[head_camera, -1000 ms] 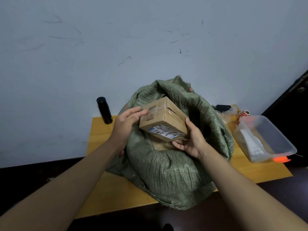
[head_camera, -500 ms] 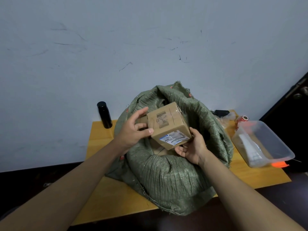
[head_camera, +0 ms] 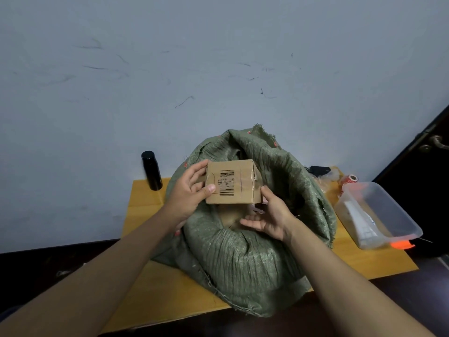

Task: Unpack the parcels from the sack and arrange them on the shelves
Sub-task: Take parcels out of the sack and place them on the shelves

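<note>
I have turned the cardboard parcel (head_camera: 232, 182) since a moment ago, so its barcode face now looks up at me instead of the white label. My left hand (head_camera: 188, 194) grips its left side, thumb pressed on the front and fingers curled behind. My right hand (head_camera: 268, 216) has loosened: thumb touching the lower right corner, palm up and fingers relaxed beneath. The parcel is above the open mouth of the green sack (head_camera: 243, 259), which sits on the yellow table (head_camera: 150, 295). A black bottle (head_camera: 151, 170) stands left of the sack; a clear plastic tub (head_camera: 381, 215) lies right.
</note>
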